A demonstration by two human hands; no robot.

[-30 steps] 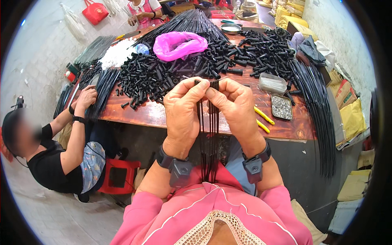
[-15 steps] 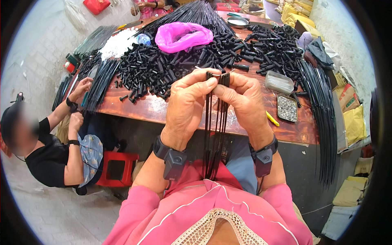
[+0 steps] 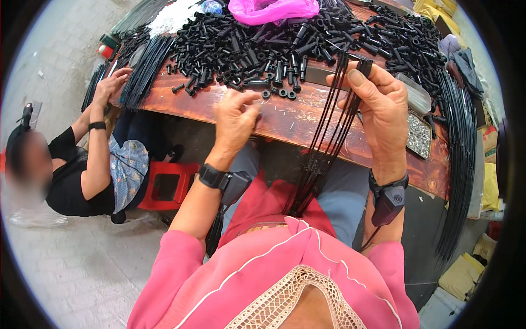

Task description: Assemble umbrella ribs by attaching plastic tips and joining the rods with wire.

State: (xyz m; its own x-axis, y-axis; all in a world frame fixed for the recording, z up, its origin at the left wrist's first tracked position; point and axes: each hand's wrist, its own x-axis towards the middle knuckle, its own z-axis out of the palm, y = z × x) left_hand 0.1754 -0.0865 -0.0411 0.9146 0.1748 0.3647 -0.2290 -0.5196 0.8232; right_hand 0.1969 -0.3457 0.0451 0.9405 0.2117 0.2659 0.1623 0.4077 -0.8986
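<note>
My right hand [image 3: 382, 101] is closed on the upper ends of a bundle of thin black rods [image 3: 329, 140], pinched between thumb and fingers. The rods fan apart slightly and slant down to my lap. My left hand [image 3: 234, 122] is off the bundle, over the table's front edge, with its fingers curled and blurred; whether anything small is in them cannot be made out. Beyond it lies a heap of black tubular plastic pieces [image 3: 241, 49], some with flanged ends.
A pink plastic bag [image 3: 274, 10] lies on the heap. Right of my right hand are a clear box [image 3: 415, 93], a tray of small metal parts [image 3: 419, 134] and long black rods [image 3: 457, 137] overhanging the table [image 3: 186, 109]. At left, a person [image 3: 82, 164] sits near a red stool [image 3: 169, 185].
My left hand has let go of the rods and moved left. My right hand has moved right with the bundle, which now slants. The view has shifted, so the table sits higher.
</note>
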